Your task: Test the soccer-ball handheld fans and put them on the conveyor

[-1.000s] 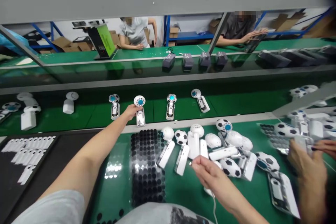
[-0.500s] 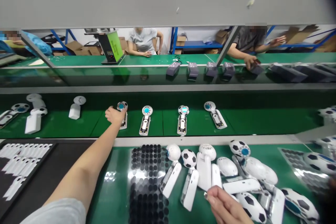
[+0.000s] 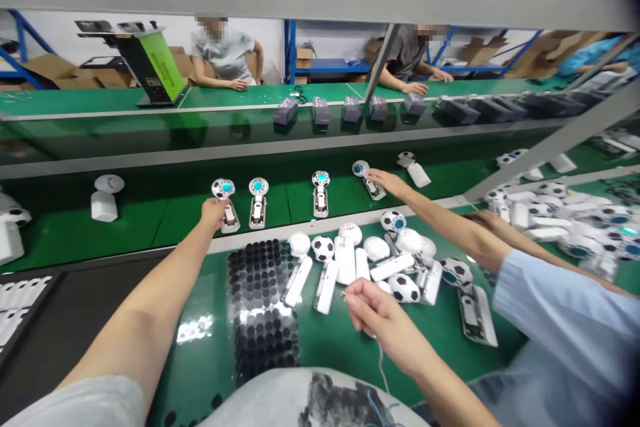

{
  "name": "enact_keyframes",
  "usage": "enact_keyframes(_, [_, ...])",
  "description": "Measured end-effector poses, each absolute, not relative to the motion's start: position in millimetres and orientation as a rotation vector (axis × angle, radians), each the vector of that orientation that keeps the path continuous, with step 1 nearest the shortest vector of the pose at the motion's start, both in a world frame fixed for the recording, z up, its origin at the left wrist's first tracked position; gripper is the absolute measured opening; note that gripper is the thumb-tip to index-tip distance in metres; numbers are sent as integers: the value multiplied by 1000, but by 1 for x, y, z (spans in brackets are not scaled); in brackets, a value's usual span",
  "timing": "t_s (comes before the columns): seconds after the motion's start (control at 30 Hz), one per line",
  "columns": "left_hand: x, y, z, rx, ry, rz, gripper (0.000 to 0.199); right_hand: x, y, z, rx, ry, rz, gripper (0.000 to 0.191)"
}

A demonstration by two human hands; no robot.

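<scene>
On the green belt [image 3: 165, 213], my left hand [image 3: 215, 213] has its fingers closed on the left side of an opened device [image 3: 229, 213] with a football-patterned head and a lit blue disc. My right hand [image 3: 370, 303] is over the bench, thumb and fingertips pinched on the small metal tip of a white cable [image 3: 381, 363] that hangs below it. White devices with round heads [image 3: 327, 280] lie just beyond that hand. More opened devices with lit discs, such as one [image 3: 258, 203], stand in a row on the belt.
A co-worker's hand [image 3: 383, 180] touches a device on the belt at right. A sheet of black round stickers [image 3: 265, 307] lies mid-bench. A black tray [image 3: 100, 307] with white parts is at left. Piled devices [image 3: 565, 213] fill the far right. People sit behind grey boxes [image 3: 320, 110].
The view has swung right and down. My left hand has closed on the device. A co-worker's arms and blue sleeve have come in from the right.
</scene>
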State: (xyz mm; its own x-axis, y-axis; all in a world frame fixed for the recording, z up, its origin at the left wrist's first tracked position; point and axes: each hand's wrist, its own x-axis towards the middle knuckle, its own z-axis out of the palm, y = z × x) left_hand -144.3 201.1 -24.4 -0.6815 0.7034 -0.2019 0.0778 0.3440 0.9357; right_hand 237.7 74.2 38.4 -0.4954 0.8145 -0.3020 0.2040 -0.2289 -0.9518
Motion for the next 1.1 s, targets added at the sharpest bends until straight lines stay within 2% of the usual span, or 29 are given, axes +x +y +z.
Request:
enact_keyframes(0.13, [-84,167,2,613,1751,1415,16,234,68,42,-1154,-1594,1776,20])
enact_keyframes(0.3, [12,103,36,507,1215,1221,22,219,64,45,-1074,-1604,1795,15])
enact_keyframes(0.4, [46,75,48,538,1064,1170,28,216,60,45,-1045,-1625,1765,13])
enact_keyframes(0.5, [58,63,53,629,1023,1112,34,218,56,46,-1020,-1626,1746,12])
enact_keyframes(0.9, [66,52,51,982,1177,1028,36,225,49,41,-1012,-1795,1723,11])
enact_keyframes(1.1, [69,50,46,805,1169,923,40,227,53,34,-1007,-1754,1827,12])
